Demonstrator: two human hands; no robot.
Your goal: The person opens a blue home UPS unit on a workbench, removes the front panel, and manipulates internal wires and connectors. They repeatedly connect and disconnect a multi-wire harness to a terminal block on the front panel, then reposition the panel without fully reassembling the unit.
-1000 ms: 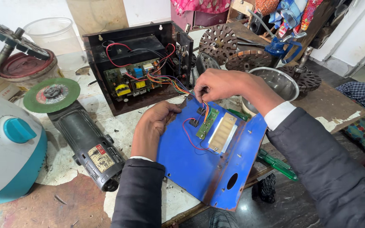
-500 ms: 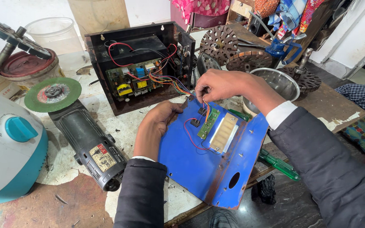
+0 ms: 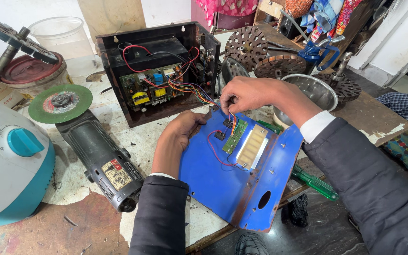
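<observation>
- Blue metal panel (image 3: 234, 182) lies tilted on the workbench (image 3: 76, 174), just in front of the open black chassis (image 3: 159, 71).
- Panel's left edge is gripped by the left hand (image 3: 178, 137), fingers curled closed around it.
- Coloured wire bundle (image 3: 199, 92) is pinched at the panel's small green board (image 3: 236, 136) by the right hand (image 3: 244, 94), fingertips closed.
- Advice: panel should be kept steady; wires are best handled at the connector, not tugged.
- Angle grinder (image 3: 97, 153) sits just left, clear.
</observation>
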